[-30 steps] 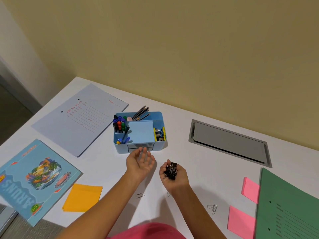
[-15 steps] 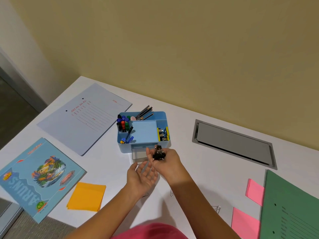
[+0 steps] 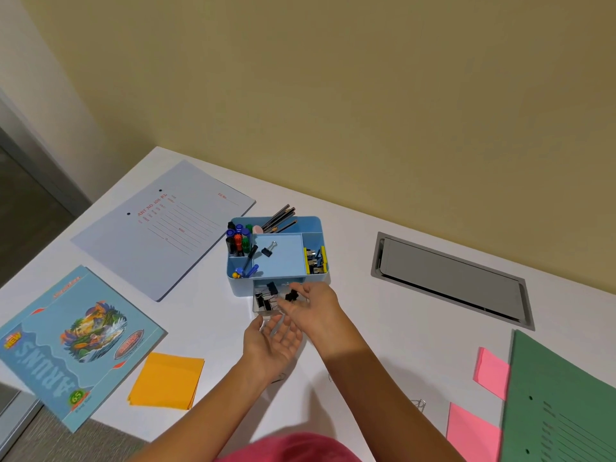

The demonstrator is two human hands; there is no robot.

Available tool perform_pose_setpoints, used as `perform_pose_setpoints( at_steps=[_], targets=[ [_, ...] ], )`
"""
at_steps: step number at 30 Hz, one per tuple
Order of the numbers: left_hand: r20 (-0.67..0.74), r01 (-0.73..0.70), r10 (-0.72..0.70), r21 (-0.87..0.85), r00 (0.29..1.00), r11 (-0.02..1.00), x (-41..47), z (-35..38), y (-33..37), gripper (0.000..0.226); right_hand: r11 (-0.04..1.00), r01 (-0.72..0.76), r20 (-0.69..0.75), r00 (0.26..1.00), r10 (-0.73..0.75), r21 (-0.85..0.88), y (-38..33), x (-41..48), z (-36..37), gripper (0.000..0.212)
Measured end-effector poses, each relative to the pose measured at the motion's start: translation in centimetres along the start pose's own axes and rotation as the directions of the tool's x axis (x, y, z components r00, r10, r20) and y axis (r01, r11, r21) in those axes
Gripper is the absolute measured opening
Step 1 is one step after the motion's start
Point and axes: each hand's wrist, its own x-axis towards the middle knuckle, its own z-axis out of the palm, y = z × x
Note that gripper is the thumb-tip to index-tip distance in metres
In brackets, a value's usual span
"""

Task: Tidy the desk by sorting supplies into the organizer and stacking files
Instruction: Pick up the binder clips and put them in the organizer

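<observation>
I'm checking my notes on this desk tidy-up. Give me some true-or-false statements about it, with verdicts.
1. The drawer of the organizer is pulled out. True.
2. A binder clip lies on the organizer's flat middle tray. True.
3. The orange sticky notes sit inside the organizer. False: these notes lie on the desk beside the notebook.
4. The green file is stacked on the pale blue file. False: the files lie apart, on opposite sides.
5. The left hand is palm up, holding nothing. True.
</observation>
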Motion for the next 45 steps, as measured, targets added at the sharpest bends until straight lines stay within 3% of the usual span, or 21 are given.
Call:
perform_pose_setpoints(
  at_steps=[1, 2, 5, 7, 9, 11, 14, 17, 21, 24, 26, 29, 33, 41, 45],
  targets=[
    [0.001, 0.000, 0.001, -0.004, 1.000, 1.000, 0.0, 0.0, 0.1, 0.036, 1.000, 0.018, 0.013, 1.000, -0.018, 0.000, 0.0, 0.1, -0.1, 0.050],
    [0.001, -0.002, 0.002, -0.005, 1.000, 1.000, 0.0, 0.1, 0.1, 0.036, 0.993, -0.007, 0.045, 0.999, 0.002, 0.116, -0.2, 0.0, -0.2, 0.046],
    [0.003, -0.004, 0.004, -0.010, 1.000, 1.000, -0.1, 0.3, 0.2, 0.036, 0.818, -0.200, 0.095, 0.980, 0.177, 0.540, -1.0, -0.2, -0.4, 0.036],
    [0.004, -0.001, 0.001, -0.010, 1.000, 1.000, -0.2, 0.4, 0.2, 0.037, 0.777, -0.185, 0.046, 0.979, 0.198, 0.602, -0.9, -0.1, -0.6, 0.033],
    [0.002, 0.001, -0.001, -0.008, 1.000, 1.000, -0.3, 0.4, 0.2, 0.038, 0.809, -0.079, -0.064, 0.988, 0.142, 0.583, -0.9, 0.3, -0.7, 0.027],
    [-0.001, 0.006, -0.006, -0.018, 1.000, 1.000, -0.2, 0.3, 0.2, 0.038, 0.842, 0.045, -0.172, 0.983, 0.058, 0.538, -1.1, 0.9, -0.9, 0.030],
    [-0.004, 0.014, -0.015, -0.029, 1.000, 0.999, -0.2, 0.3, 0.1, 0.039, 0.928, 0.241, -0.293, 0.943, -0.155, 0.285, -1.6, 1.3, -1.4, 0.035],
    [-0.009, 0.022, -0.022, -0.030, 1.000, 0.999, -0.2, 0.3, 0.1, 0.039, 0.901, 0.432, -0.207, 0.879, -0.430, -0.042, -2.7, 1.9, -1.0, 0.030],
    [-0.014, 0.027, -0.027, -0.028, 1.000, 0.999, -0.2, 0.3, -0.1, 0.040, 0.633, 0.625, 0.097, 0.743, -0.663, -0.457, -3.8, 4.4, 0.8, 0.038],
    [-0.018, 0.026, -0.027, -0.037, 0.999, 0.999, 0.0, 0.3, 0.0, 0.041, 0.381, 0.708, 0.319, 0.642, -0.697, -0.594, -4.1, 6.4, 2.4, 0.047],
    [-0.017, 0.029, -0.030, -0.039, 0.999, 0.999, 0.1, 0.2, 0.2, 0.041, 0.153, 0.726, 0.461, 0.570, -0.680, -0.671, -4.0, 7.3, 3.0, 0.048],
    [-0.001, 0.028, -0.029, -0.046, 1.000, 0.999, 0.2, 0.2, 0.7, 0.042, -0.067, 0.679, 0.548, 0.527, -0.649, -0.731, -3.7, 7.4, 3.1, 0.045],
    [-0.002, 0.027, -0.027, -0.054, 1.000, 0.998, 0.2, 0.4, 1.1, 0.042, -0.097, 0.656, 0.539, 0.515, -0.666, -0.748, -3.3, 7.0, 2.5, 0.044],
    [-0.001, 0.037, -0.037, -0.053, 0.999, 0.998, 0.2, 0.8, 0.7, 0.043, -0.058, 0.640, 0.488, 0.521, -0.700, -0.766, -2.4, 6.9, 0.9, 0.038],
    [0.004, 0.042, -0.042, -0.052, 0.999, 0.998, 0.2, 0.8, 0.8, 0.043, -0.096, 0.555, 0.446, 0.541, -0.713, -0.827, -2.9, 6.7, 0.8, 0.040]
  ],
)
